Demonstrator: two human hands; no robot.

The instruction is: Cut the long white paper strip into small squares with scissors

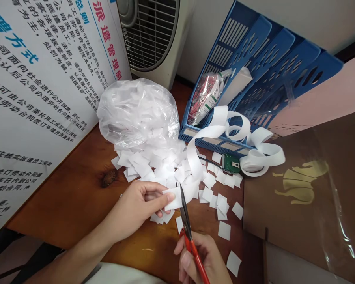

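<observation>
Pinched between the thumb and fingers of my left hand [152, 201] is the end of a long white strip [194, 157]. The strip curls back over the table to a loose coil at the right. My right hand [202, 256] grips red-handled scissors [187, 225], and their dark blades stand around the strip just right of my left fingertips. Beneath and beyond my hands lies a pile of small white cut squares [142, 163]. Behind the pile sits a clear plastic bag [139, 112] with more white pieces showing through it.
A blue file rack [219, 144] stands at the back right, holding a plastic packet [205, 96]. In front of it lies a green tape measure [231, 163]. A brown box [307, 205] borders the right side, a printed board [47, 79] the left. A fan [154, 35] is behind.
</observation>
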